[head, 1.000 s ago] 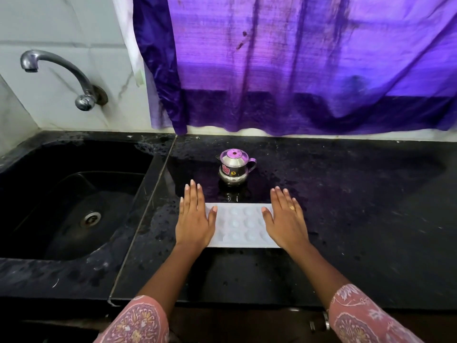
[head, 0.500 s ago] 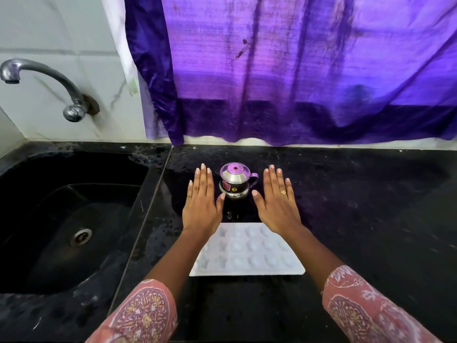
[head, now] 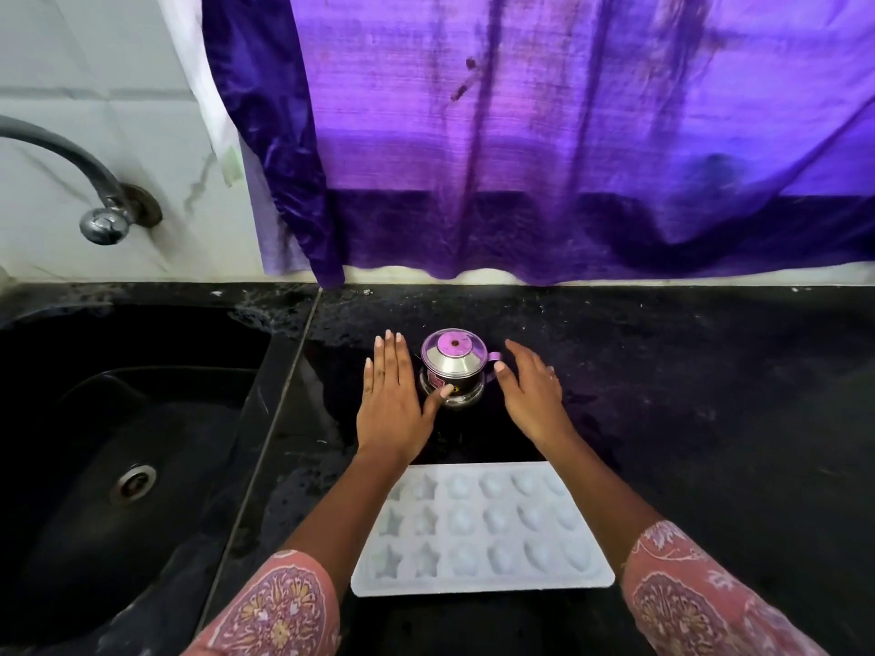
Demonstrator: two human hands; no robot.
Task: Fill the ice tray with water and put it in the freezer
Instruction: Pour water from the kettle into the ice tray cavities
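A white ice tray (head: 483,532) with star and round moulds lies flat on the black counter (head: 686,419), near its front edge, between my forearms. Beyond it stands a small steel pot (head: 453,366) with a lid and a side handle. My left hand (head: 390,400) is flat with straight fingers just left of the pot, its thumb tip touching the pot's lower side. My right hand (head: 530,395) is spread just right of the pot, thumb close to the handle. Neither hand holds anything.
A black sink (head: 118,466) with a drain fills the left side, and a steel tap (head: 94,201) juts from the tiled wall above it. A purple curtain (head: 544,158) hangs behind the counter. The counter looks wet near the sink.
Both hands left the ice tray's ends and moved forward to either side of the steel pot. The view shifted, so the tray now lies nearer the bottom.
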